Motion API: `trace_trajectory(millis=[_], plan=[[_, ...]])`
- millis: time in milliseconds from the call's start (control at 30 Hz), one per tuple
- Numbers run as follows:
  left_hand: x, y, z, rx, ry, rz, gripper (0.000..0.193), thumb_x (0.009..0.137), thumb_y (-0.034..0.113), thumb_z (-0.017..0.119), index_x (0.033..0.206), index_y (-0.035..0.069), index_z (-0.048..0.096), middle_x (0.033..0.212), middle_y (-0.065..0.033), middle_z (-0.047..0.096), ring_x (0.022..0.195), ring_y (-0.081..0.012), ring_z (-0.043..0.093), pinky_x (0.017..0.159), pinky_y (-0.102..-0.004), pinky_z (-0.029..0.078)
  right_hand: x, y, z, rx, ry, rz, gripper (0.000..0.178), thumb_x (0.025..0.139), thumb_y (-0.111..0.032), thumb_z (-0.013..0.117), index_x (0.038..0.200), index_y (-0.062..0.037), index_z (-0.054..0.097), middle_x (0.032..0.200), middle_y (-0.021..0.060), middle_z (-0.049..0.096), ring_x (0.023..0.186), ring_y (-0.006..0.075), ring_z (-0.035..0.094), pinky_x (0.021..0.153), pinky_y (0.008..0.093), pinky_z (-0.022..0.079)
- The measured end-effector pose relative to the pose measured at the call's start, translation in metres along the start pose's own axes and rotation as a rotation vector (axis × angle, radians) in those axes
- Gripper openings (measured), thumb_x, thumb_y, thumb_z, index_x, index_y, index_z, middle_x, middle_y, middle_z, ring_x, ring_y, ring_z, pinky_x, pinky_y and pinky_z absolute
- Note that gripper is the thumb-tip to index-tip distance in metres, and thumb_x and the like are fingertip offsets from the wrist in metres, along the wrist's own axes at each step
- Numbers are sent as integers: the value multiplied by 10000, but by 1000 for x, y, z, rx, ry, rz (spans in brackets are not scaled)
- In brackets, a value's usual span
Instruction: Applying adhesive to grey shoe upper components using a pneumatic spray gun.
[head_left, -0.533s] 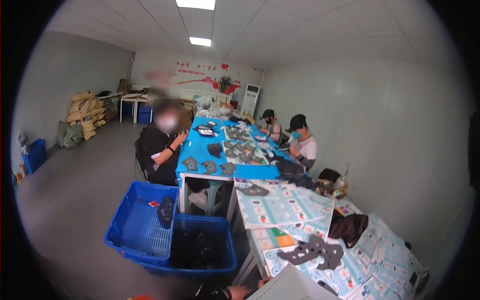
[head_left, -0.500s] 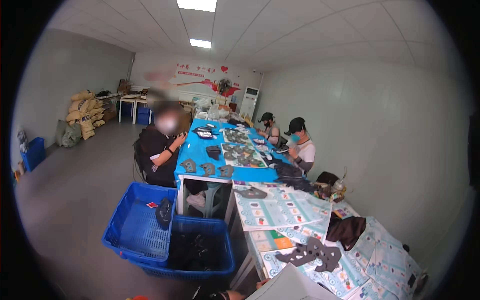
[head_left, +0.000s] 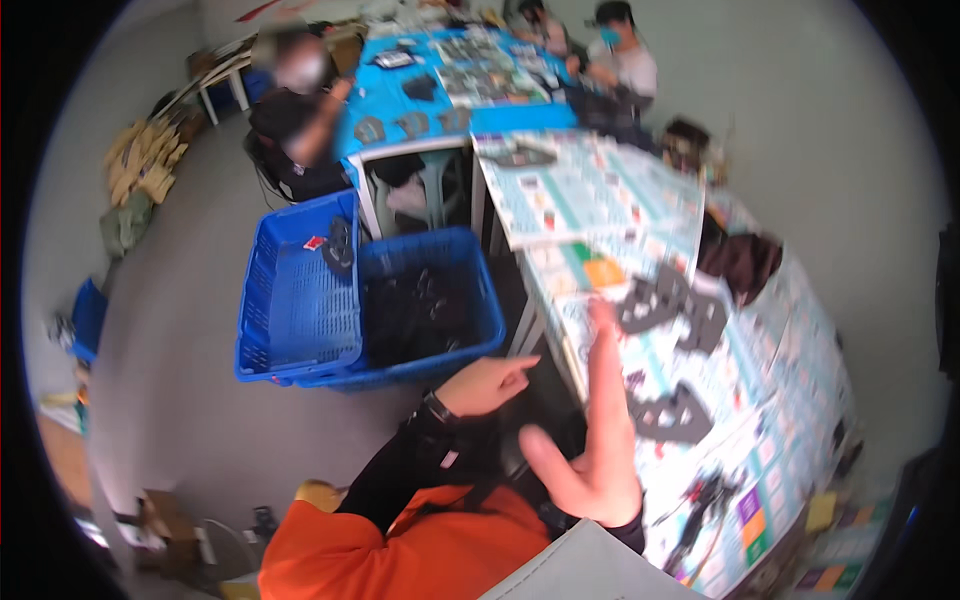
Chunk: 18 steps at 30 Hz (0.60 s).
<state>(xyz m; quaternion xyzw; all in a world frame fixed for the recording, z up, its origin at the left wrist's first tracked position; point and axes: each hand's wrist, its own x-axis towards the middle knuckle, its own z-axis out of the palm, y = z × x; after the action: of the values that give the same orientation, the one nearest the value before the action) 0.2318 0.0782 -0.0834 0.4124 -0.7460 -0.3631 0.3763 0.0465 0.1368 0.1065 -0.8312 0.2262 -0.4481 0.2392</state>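
My right hand (head_left: 592, 455) is raised over the near left edge of the paper-covered table (head_left: 740, 400), fingers stretched and thumb held apart, with nothing in it. My left hand (head_left: 485, 387), a dark watch on its wrist, hovers in front of the blue crates with its index finger extended and appears empty. A dark grey cut-out piece (head_left: 672, 415) with holes lies on the table to the right of my right hand. Farther back, more grey cut-out pieces (head_left: 675, 308) overlap each other. Nearer me rests a black tool with a cord (head_left: 700, 515), too blurred to name.
Two blue crates (head_left: 375, 375) stand left of the table; one holds dark items. Brown cloth (head_left: 742, 265) lies on the table's right side. Beyond is a blue-topped table (head_left: 400, 100) with people seated around it. A grey stitched edge (head_left: 590, 570) blocks the bottom of the view.
The view has tipped downward, so both forearms, my orange clothing and the near part of the table now show. My hands, almost out of view before, are raised in front of me.
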Motion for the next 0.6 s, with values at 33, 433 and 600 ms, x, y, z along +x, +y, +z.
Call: trace_trajectory(millis=[33, 433, 600], plan=[[0, 9, -2, -53, -13, -24, 409, 939, 108, 604, 1341, 64, 541, 885, -131, 690, 791, -230, 684, 732, -324, 530, 2, -10, 1, 434, -1, 66, 943, 841, -228, 658, 1544, 43, 92, 1572, 361, 104, 1479, 486, 126, 1177, 561, 105], [5, 90, -35, -117, 37, 53, 573, 862, 7, 636, 1420, 49, 511, 965, -104, 708, 866, -152, 651, 842, -301, 504, -11, 40, 26, 799, -212, 737, 557, 1068, -202, 348, 1570, -66, 150, 678, 95, 594, 501, 101, 474, 515, 213, 387], [11, 60, -23, -297, -69, -85, 407, 996, 137, 537, 1394, 50, 524, 976, -53, 688, 874, -124, 643, 807, -267, 507, -17, 23, -17, 720, -795, 111, 482, 900, -85, 553, 1376, -21, 504, 826, 94, 652, 707, 200, 659, 697, 295, 517]])
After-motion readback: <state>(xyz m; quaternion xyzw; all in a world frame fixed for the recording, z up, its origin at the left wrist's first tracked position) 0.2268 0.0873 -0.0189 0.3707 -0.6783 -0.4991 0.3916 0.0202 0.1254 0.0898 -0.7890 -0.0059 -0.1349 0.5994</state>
